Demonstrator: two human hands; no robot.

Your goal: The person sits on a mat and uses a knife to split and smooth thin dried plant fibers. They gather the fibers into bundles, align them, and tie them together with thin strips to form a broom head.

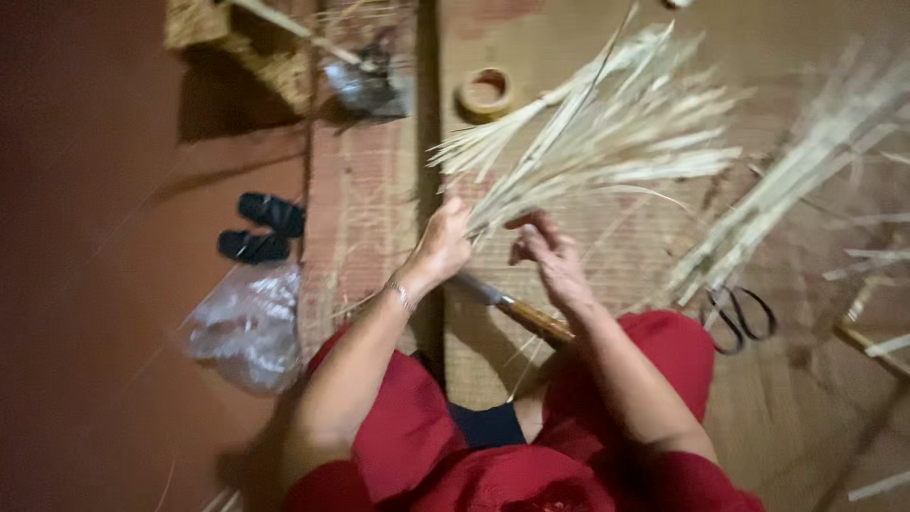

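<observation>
bundle: pale dry strips point(588, 133), gathered at lower-left end, fanning out to upper right; long axis diagonal, lower left to upper right
bundle position: over woven mat point(607, 246), gathered end between the two hands, fan well above them
left hand point(444, 242): closed around gathered end of bundle, gripping it; thin bracelet at wrist
right hand point(548, 254): just right of bundle's gathered end, fingers curled, touching the lowest strips; firm grip or not, cannot tell (motion blur)
knife point(512, 305): below bundle, under both hands, lying on mat; wooden handle toward lower right, blade toward left hand
scissors point(739, 313): right of and below bundle, black handles, flat on mat
second strip pile point(787, 190): right of bundle, same diagonal lie, well apart from the hands
tape roll point(485, 92): upper left of bundle, tan ring, flat on mat, near the fan's left tips
plastic bag point(248, 327): far lower left of bundle, clear, crumpled, on reddish floor
sandals point(261, 229): left of bundle, dark pair, just above plastic bag
clothing: red garment, lower edge of view, below bundle
</observation>
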